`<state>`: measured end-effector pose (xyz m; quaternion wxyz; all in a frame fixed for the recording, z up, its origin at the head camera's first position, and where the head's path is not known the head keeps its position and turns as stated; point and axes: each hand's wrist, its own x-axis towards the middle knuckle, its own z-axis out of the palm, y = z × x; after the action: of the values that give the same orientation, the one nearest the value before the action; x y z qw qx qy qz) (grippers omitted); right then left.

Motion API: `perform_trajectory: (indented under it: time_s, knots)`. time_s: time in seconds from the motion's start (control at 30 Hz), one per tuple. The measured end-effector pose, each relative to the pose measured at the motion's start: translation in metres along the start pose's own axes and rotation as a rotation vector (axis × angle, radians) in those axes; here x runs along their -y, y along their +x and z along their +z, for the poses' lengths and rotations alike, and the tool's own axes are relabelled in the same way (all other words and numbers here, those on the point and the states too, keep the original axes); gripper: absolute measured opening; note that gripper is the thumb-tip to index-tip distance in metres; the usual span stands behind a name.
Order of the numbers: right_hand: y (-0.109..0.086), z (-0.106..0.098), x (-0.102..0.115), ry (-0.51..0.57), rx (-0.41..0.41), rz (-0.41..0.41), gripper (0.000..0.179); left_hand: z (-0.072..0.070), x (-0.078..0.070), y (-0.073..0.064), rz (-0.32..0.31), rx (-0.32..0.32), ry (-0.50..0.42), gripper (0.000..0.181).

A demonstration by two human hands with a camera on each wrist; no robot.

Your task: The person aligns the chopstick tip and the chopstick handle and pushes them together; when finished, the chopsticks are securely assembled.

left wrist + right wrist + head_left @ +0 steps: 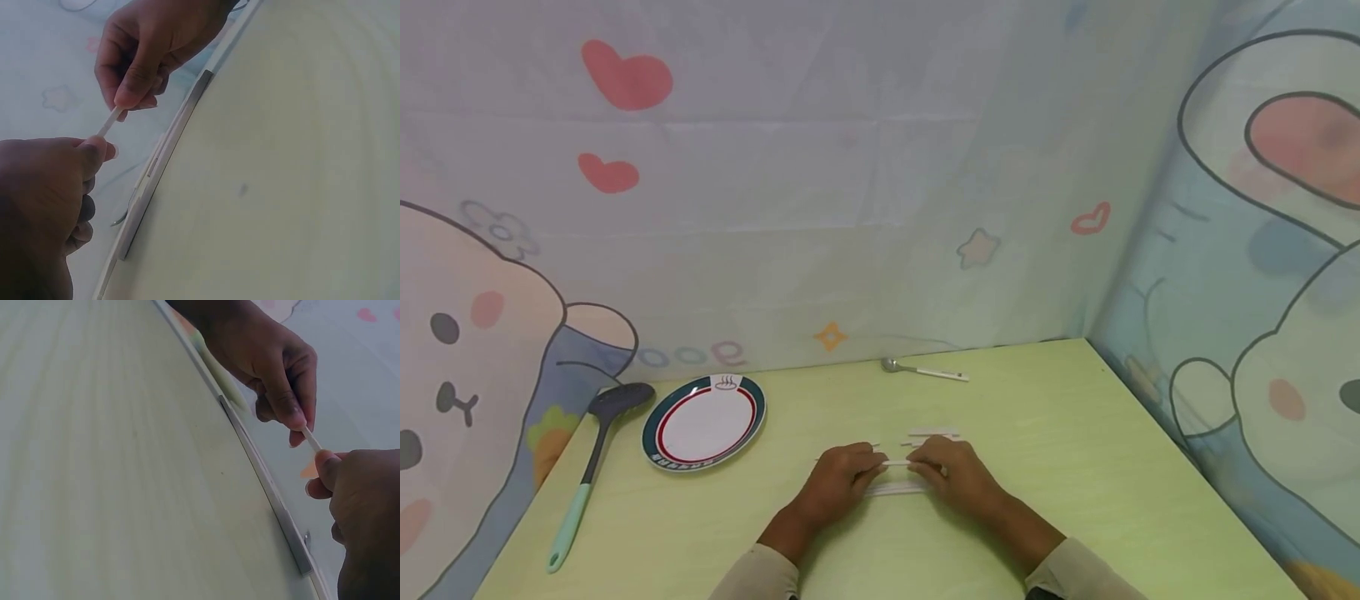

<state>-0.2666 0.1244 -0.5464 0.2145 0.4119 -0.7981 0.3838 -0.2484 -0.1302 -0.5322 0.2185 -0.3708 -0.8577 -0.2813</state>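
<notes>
Your left hand (837,482) and right hand (961,477) each pinch a thin white stick (897,462), raised over the table (1037,425) near other pale strips (897,489); it looks light, stiff and easily snapped, so a gentle pinch toward either end probably suits it best.

Yellow-green table (1045,442); plate (711,422); mint-handled skimmer (593,460); small spoon (928,371); pale strips (934,432)

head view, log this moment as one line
left hand: pinches white stick; right hand: pinches same stick; plate: on table; spoon: on table
</notes>
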Motion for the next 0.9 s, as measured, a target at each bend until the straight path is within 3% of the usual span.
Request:
perform_trajectory:
  time_s: [0.23,0.6,0.9]
  knots:
    - [0.001,0.002,0.006,0.061,-0.01,0.027,0.007,0.001,-0.006,0.001,0.012,-0.021,0.012,0.008]
    - [0.003,0.006,0.016,0.048,-0.041,0.068,0.006,-0.001,-0.014,0.005,-0.026,-0.014,-0.008,0.008]
    - [0.004,-0.003,0.01,0.006,0.019,0.078,0.018,0.001,-0.007,0.002,-0.055,-0.001,0.113,0.01]
